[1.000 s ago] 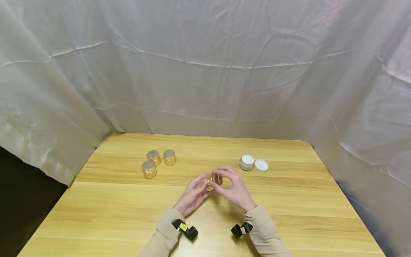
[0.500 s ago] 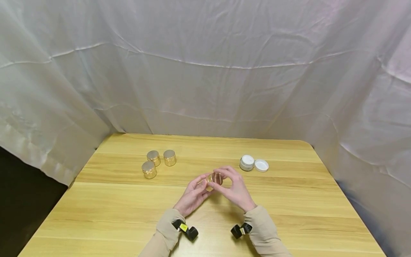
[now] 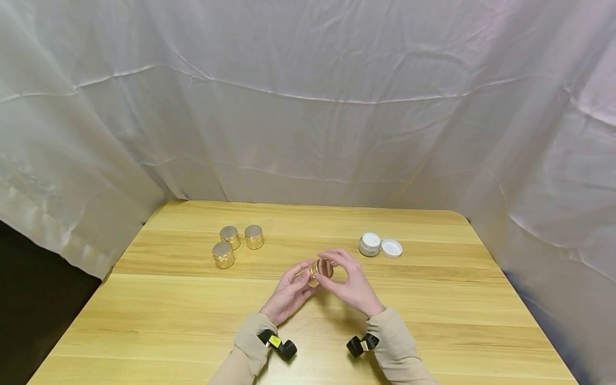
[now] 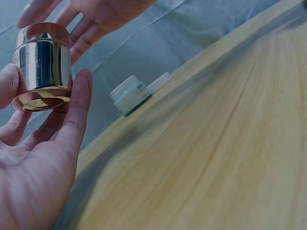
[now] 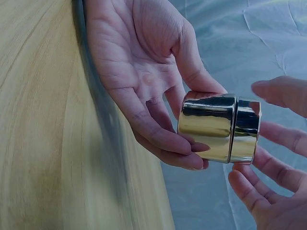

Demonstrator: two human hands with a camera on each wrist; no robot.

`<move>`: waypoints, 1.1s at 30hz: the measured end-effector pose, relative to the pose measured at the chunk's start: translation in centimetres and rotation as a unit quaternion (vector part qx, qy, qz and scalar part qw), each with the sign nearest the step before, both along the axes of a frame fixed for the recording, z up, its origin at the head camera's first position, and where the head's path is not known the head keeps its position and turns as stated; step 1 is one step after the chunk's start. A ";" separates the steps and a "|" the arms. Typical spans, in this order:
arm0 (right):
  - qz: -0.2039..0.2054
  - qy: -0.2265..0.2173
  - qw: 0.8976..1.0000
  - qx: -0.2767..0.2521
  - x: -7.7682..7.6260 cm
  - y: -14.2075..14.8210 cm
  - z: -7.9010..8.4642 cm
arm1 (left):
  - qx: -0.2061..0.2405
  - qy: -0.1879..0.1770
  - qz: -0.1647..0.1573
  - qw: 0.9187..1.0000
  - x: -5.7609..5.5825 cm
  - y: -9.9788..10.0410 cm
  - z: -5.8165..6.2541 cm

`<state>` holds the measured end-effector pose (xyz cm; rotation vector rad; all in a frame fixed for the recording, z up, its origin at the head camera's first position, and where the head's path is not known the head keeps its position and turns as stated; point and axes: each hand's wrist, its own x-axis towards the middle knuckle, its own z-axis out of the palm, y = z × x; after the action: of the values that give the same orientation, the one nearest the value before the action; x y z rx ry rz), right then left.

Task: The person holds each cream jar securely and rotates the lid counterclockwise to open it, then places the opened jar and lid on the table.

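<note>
One gold jar (image 5: pixel 208 127), mirror-bright, cylindrical, seamed near one end — held between the thumb and fingers of the left hand (image 3: pixel 287 295). Right hand (image 3: pixel 355 286): fingers curved about the seamed end, some fingertips hidden behind it; whether they pinch it cannot be told. Three upright jars (image 3: pixel 224 255), gold-sided, dull-topped, stand beyond the left fingers, leftward. Beyond the right fingers: one white-topped jar (image 3: pixel 370 245), printing too small to read — shallow white lid (image 3: pixel 392 248) just beside. Surface (image 3: pixel 192 321): wood-grained. Beige sleeves (image 3: pixel 399 347): cut off below.
</note>
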<state>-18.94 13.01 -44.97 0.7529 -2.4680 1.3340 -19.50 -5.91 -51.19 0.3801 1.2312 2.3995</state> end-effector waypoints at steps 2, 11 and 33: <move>-0.011 -0.010 1.000 -0.006 0.0 0.0 0.0 | 0.004 0.005 -0.003 1.000 0.0 0.0 0.0; -0.039 -0.003 0.999 -0.005 0.0 0.0 -0.1 | 0.014 0.014 -0.009 1.000 0.0 0.1 -0.1; -0.014 -0.010 1.000 -0.003 0.0 0.0 0.1 | 0.013 0.000 -0.006 1.000 0.1 0.0 0.1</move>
<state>-18.95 13.02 -44.86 0.7043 -2.4788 1.3445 -19.37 -5.92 -51.09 0.3948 1.1955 2.4072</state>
